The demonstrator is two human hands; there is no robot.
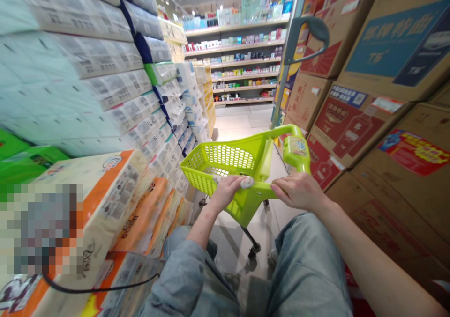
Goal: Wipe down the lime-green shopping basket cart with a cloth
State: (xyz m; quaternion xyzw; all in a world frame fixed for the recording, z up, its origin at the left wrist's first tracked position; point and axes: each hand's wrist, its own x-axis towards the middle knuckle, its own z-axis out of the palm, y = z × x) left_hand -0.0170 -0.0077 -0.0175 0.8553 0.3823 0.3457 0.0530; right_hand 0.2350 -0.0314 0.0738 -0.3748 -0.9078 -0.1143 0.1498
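Observation:
A lime-green plastic shopping cart (225,160) stands on the aisle floor in front of my knees. My left hand (228,189) rests on its near rim, fingers closed on a small whitish cloth or wipe (247,182) pressed against the plastic. My right hand (298,190) grips the same rim just to the right, fingers curled over the edge. The cart's green handle post (296,151) with a label rises behind my right hand. The basket looks empty through its mesh. I am low down, with my jeans-clad knees (302,261) in view below.
Stacked tissue and paper packs (105,92) wall the left side, orange packs (119,200) lowest. Brown and red cartons (369,111) pile up on the right. A grey trolley handle (309,31) stands above the cart. The tiled aisle (242,120) runs ahead to product shelves (242,59).

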